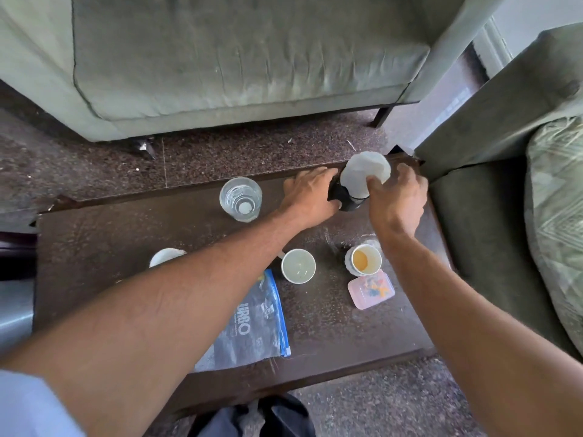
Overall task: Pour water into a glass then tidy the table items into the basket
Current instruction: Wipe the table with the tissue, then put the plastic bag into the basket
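The left hand (307,197) and the right hand (397,200) cover most of the dark container (350,201), so its shape is not clear. The left forearm hides half of a white cup (167,255) and a part of the zip bag (255,326), whose print is cut. The content of the pink box (371,288) is too blurred to name. The lower edge cuts off a dark thing (284,417).
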